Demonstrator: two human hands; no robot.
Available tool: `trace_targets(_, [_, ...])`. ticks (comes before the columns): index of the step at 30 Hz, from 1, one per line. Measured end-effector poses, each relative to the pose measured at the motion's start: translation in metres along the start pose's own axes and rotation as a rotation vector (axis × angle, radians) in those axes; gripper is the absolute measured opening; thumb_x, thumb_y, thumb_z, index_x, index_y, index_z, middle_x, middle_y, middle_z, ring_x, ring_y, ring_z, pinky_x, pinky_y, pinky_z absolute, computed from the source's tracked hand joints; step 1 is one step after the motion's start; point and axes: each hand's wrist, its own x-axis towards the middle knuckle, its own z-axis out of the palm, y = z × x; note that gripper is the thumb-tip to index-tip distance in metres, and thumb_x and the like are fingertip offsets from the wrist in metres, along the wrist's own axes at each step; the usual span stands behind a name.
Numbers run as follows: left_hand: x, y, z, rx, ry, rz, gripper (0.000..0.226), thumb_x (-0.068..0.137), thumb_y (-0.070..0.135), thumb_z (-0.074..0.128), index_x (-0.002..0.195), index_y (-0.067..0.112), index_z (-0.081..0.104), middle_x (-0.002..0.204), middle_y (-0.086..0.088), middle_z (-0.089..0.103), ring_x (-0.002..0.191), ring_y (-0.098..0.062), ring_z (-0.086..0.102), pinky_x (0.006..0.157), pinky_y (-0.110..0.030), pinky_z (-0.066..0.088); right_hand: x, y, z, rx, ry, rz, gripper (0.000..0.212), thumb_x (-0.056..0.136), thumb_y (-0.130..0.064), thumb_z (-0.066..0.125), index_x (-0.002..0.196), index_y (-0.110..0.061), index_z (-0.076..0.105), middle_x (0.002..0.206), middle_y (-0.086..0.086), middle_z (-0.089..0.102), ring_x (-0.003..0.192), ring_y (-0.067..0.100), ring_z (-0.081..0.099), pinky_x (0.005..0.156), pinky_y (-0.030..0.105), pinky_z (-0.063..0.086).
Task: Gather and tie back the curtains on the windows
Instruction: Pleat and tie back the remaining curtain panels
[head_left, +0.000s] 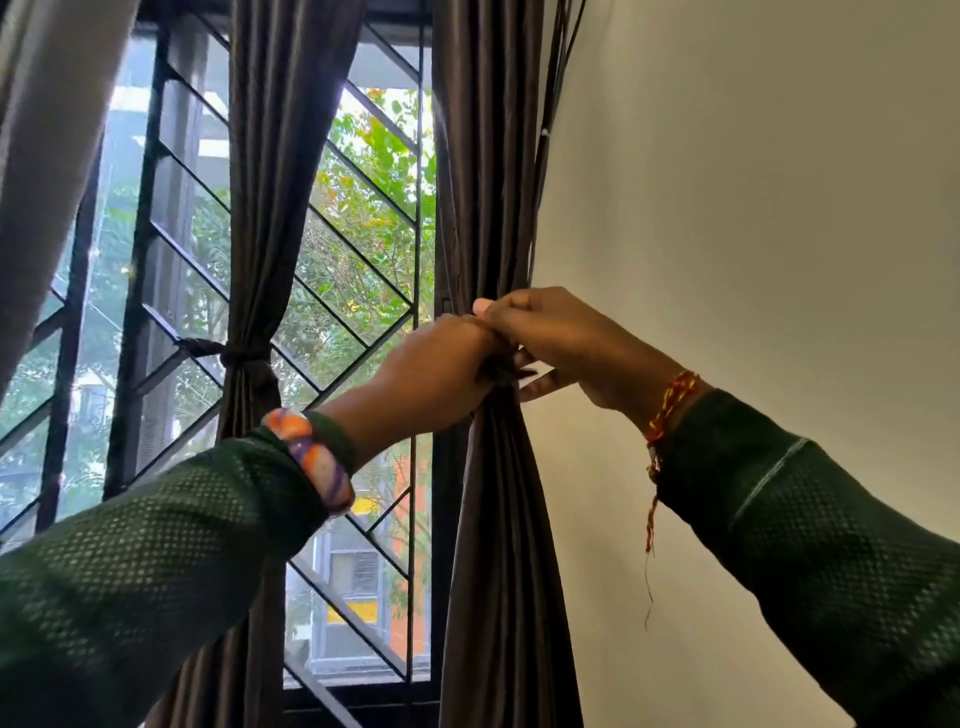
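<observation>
My left hand (441, 364) and right hand (561, 343) meet at the waist of the dark brown curtain (493, 208) that hangs beside the cream wall (753, 208). My right fingers are curled and pinch a dark strip of tie (506, 371) at the point where the cloth is drawn in; my left fingers are bent around the gathered fabric at the same spot, their tips hidden behind my right hand, so the two hands touch. The curtain has a smooth, faintly glossy weave with long vertical folds, narrow at my grip and fanning out wider below it. To the left of my hands a second curtain (270, 208) of the same cloth is already cinched with a knotted tie-back (239, 356), sitting at about the level of my grip. Between the two curtains the window (363, 234) shows a black metal grille of slanted bars, with green leaves beyond. A pale curtain (47, 156) hangs far left of my hands. My sleeves (156, 571) are dark green mesh with a dotted texture. A chunky orange, purple and white bangle (311, 457) rings my left wrist; a red and yellow braided thread (670, 405) wraps my right, its loose end dangling. No writing is readable anywhere.
</observation>
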Motion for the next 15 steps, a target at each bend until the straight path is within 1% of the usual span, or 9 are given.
trace_targets(2, [0.003,-0.007,0.0,-0.346,0.042,-0.186,0.012,0.079,0.014,0.067,0.083,0.004,0.07,0.069,-0.011,0.063,0.067,-0.023,0.061,0.057,-0.024,0.047,-0.007,0.011,-0.002,-0.053,-0.044,-0.094,0.029,0.092,-0.033,0.056,0.116,-0.018,0.06,0.1,-0.001,0.062,0.094,0.017,0.062,0.07,0.033,0.057])
trace_targets(3, [0.003,-0.009,0.002,-0.496,0.043,-0.257,0.014,0.074,0.016,0.069,0.074,0.002,0.067,0.062,-0.011,0.058,0.06,-0.021,0.057,0.054,-0.025,0.043,-0.008,0.017,-0.002,-0.076,-0.031,-0.14,0.03,0.089,-0.028,0.06,0.117,-0.017,0.061,0.101,0.001,0.065,0.095,0.017,0.064,0.071,0.034,0.059])
trace_targets(5, [0.001,-0.01,0.008,-0.738,0.048,-0.36,0.02,0.071,0.016,0.071,0.071,-0.002,0.063,0.058,-0.013,0.055,0.053,-0.017,0.051,0.052,-0.026,0.039,-0.008,0.025,-0.001,-0.079,0.085,-0.193,0.026,0.086,-0.017,0.065,0.112,-0.011,0.067,0.097,0.011,0.07,0.09,0.024,0.068,0.072,0.036,0.06])
trace_targets(7, [0.0,-0.006,0.014,-0.85,0.048,-0.371,0.014,0.076,0.008,0.072,0.07,0.007,0.06,0.059,-0.012,0.057,0.049,-0.013,0.05,0.047,-0.022,0.039,-0.004,0.029,-0.002,-0.056,0.208,-0.207,0.018,0.086,-0.012,0.065,0.101,-0.004,0.071,0.09,0.021,0.071,0.083,0.031,0.07,0.067,0.034,0.06])
trace_targets(8, [0.002,-0.005,0.016,-0.875,0.043,-0.359,0.015,0.076,0.006,0.072,0.072,0.011,0.058,0.063,-0.013,0.061,0.052,-0.014,0.053,0.048,-0.023,0.042,-0.002,0.03,-0.004,-0.054,0.244,-0.212,0.017,0.086,-0.012,0.065,0.097,-0.002,0.072,0.087,0.022,0.071,0.081,0.032,0.07,0.064,0.032,0.059])
trace_targets(10, [0.006,-0.004,0.019,-0.812,0.032,-0.282,0.018,0.072,0.009,0.076,0.078,0.013,0.06,0.075,-0.014,0.066,0.065,-0.02,0.06,0.06,-0.03,0.048,0.001,0.031,-0.006,-0.068,0.288,-0.218,0.016,0.085,-0.012,0.066,0.095,-0.001,0.072,0.087,0.021,0.071,0.078,0.03,0.071,0.061,0.029,0.059])
trace_targets(11, [0.008,-0.005,0.019,-0.678,0.026,-0.224,0.022,0.068,0.014,0.077,0.082,0.011,0.061,0.075,-0.01,0.065,0.067,-0.019,0.06,0.062,-0.031,0.047,0.002,0.033,-0.007,-0.076,0.299,-0.217,0.016,0.086,-0.012,0.065,0.095,-0.002,0.072,0.088,0.02,0.071,0.078,0.028,0.071,0.061,0.028,0.06])
trace_targets(13, [0.011,-0.003,0.018,-0.394,0.038,-0.111,0.03,0.065,0.016,0.074,0.091,0.005,0.063,0.075,-0.004,0.062,0.069,-0.021,0.06,0.059,-0.029,0.044,0.003,0.035,-0.008,-0.078,0.293,-0.199,0.015,0.087,-0.012,0.064,0.095,-0.001,0.071,0.089,0.019,0.071,0.075,0.026,0.071,0.061,0.029,0.06])
trace_targets(15, [0.014,0.001,0.018,-0.219,0.04,-0.072,0.03,0.068,0.015,0.068,0.095,0.007,0.062,0.077,-0.006,0.062,0.075,-0.03,0.062,0.06,-0.031,0.046,0.003,0.038,-0.008,-0.03,0.272,-0.15,0.016,0.088,-0.01,0.062,0.098,0.002,0.068,0.092,0.02,0.07,0.066,0.022,0.068,0.057,0.026,0.058])
